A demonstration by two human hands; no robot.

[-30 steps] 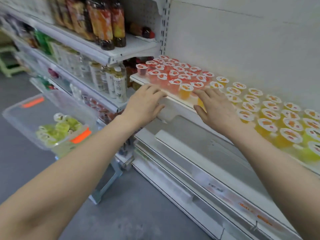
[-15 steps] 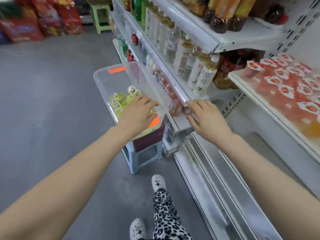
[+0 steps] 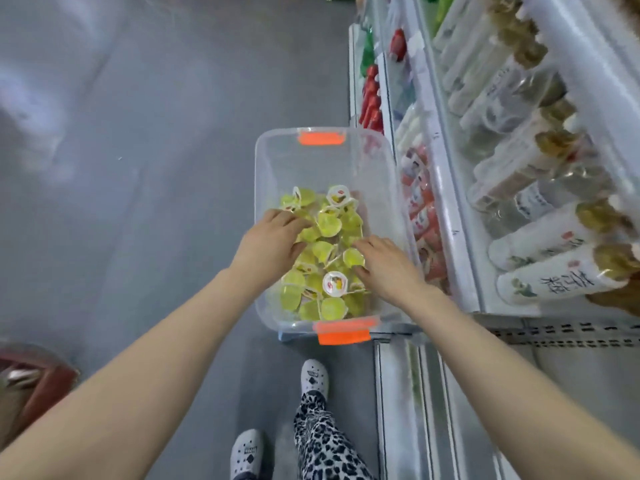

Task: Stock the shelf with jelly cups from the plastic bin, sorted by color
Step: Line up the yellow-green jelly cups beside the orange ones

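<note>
Straight ahead at twelve o'clock from my white clogs (image 3: pixel 313 377), the clear plastic bin (image 3: pixel 325 161) sits beside the drinks shelf (image 3: pixel 460 237), which runs along its three o'clock side. An orange latch (image 3: pixel 322 137) marks its far end and another orange latch (image 3: pixel 344 332) its near end. Yellow-green jelly cups (image 3: pixel 327 223) lie jumbled in the near half of the bin, some tipped on their sides, one white foil lid (image 3: pixel 335 283) facing up at about six o'clock in the pile. My left hand (image 3: pixel 273 240) reaches in from nine o'clock, fingers curled down among the cups; my right hand (image 3: pixel 388 268) comes from four o'clock, fingertips touching the cups. I cannot tell whether either of my hands has closed round a cup.
</note>
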